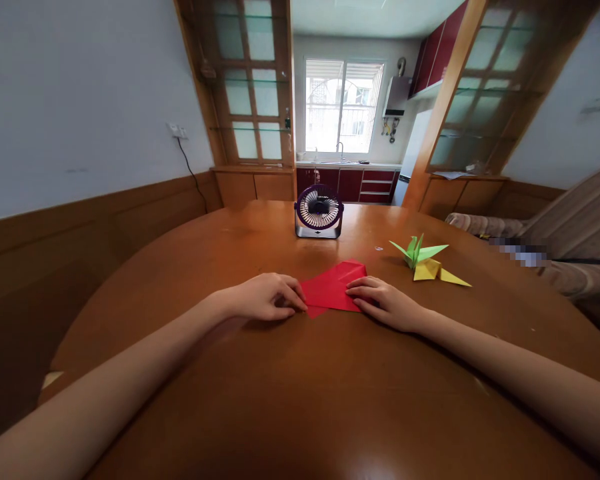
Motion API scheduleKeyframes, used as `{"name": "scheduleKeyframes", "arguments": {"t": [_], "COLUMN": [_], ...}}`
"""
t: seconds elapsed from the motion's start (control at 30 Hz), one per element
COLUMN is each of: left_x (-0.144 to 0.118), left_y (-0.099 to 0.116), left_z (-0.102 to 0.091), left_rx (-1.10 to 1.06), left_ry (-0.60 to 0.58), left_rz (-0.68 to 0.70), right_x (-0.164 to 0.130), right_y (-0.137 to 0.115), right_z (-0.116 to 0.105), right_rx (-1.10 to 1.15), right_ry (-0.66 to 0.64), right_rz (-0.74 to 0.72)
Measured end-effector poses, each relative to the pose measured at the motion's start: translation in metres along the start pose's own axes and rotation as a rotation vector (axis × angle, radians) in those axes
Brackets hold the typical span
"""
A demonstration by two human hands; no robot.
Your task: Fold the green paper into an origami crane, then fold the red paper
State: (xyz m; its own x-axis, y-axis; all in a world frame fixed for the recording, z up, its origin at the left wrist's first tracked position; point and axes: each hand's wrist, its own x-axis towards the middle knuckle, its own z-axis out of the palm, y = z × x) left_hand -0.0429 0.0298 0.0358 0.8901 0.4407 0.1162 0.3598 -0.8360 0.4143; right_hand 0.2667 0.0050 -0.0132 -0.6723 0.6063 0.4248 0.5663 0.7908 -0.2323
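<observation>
A folded sheet of red paper (333, 287) lies flat on the brown wooden table (300, 400). My left hand (266, 297) rests at the paper's left corner, its fingertips pressing on the edge. My right hand (386, 303) lies on the paper's right side, fingers flat over the lower right edge. Both forearms reach in from the near edge of the table.
A small purple desk fan (319, 211) stands on the table behind the paper. To the right are a green paper crane (417, 250) and a yellow folded paper shape (437, 272). A sofa (575, 227) stands at the right, a kitchen doorway beyond.
</observation>
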Motion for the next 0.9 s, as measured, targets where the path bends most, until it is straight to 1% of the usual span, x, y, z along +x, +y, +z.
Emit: {"name": "scheduleKeyframes", "arguments": {"t": [0.23,0.37,0.43,0.53,0.63,0.7,0.8,0.9], "left_x": [-0.002,-0.004,-0.003,-0.001,0.000,-0.001,-0.006,-0.010], "left_y": [0.002,0.006,0.006,0.001,-0.008,-0.015,-0.026,-0.037], "left_z": [-0.003,-0.006,-0.006,-0.005,-0.006,-0.008,-0.012,-0.014], "left_rx": [0.143,0.156,0.124,-0.001,-0.118,-0.156,-0.131,-0.011], "left_ry": [-0.070,-0.090,-0.081,-0.025,0.075,0.124,0.160,0.190], "left_rz": [-0.042,-0.016,-0.017,-0.051,-0.076,-0.114,-0.192,-0.235], "right_x": [-0.001,-0.001,-0.001,0.000,0.000,0.000,0.000,0.000], "right_y": [0.000,0.001,0.000,0.000,-0.001,-0.001,-0.001,-0.001], "right_z": [0.000,0.000,0.000,-0.001,-0.001,-0.001,-0.001,-0.002], "right_rx": [-0.001,0.003,0.006,0.004,0.000,-0.003,-0.011,-0.015], "right_ry": [-0.015,-0.013,-0.007,-0.005,0.000,-0.001,-0.015,-0.025], "right_rz": [0.026,0.020,0.014,0.001,-0.008,-0.005,0.003,0.005]}}
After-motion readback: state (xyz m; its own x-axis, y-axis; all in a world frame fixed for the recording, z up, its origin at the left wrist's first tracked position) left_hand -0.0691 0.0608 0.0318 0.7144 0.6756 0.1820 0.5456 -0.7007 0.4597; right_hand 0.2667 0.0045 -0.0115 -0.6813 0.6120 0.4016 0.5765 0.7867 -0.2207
